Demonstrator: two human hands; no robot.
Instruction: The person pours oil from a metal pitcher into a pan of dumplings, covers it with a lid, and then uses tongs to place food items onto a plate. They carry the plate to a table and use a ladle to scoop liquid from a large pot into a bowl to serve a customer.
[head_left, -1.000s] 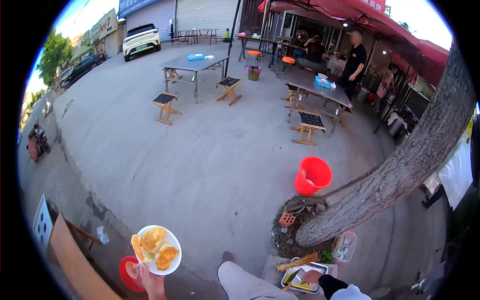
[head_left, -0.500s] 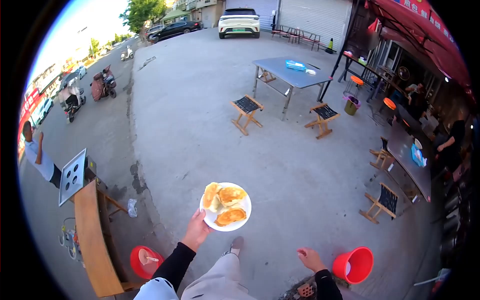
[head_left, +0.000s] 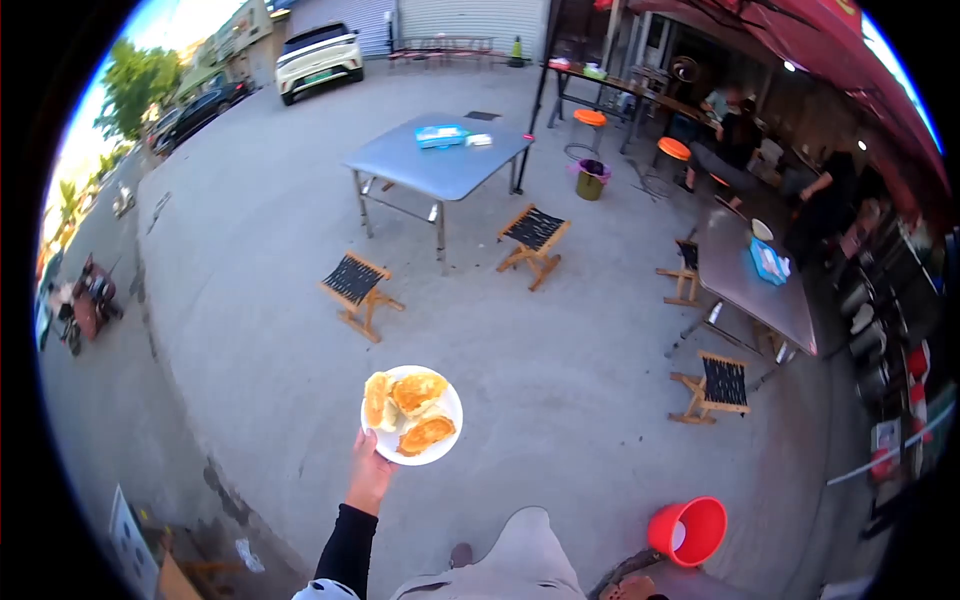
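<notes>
My left hand (head_left: 371,475) grips the near left rim of a round white plate (head_left: 446,443), holding it out in front of me above the pavement. On the plate lie golden-brown pan-fried dumplings (head_left: 418,393), three of them showing, with pale undersides. My right hand (head_left: 633,588) is low at the bottom edge, cut off by the frame, below a red bucket (head_left: 660,530). Its fingers cannot be made out. Ahead of the plate stand two folding stools (head_left: 355,279) with black woven seats.
A grey metal table (head_left: 410,165) ahead carries a blue tissue pack (head_left: 440,136). Another table (head_left: 735,262) stands at the right with stools beside it, near people (head_left: 735,140) under a red awning. A white car (head_left: 318,62) is parked behind. A wooden bench (head_left: 175,582) edges in at lower left.
My view has swung to the right, so the tables and stools sit further left. The plate stays in my left hand. My right hand has dropped toward the bottom edge.
</notes>
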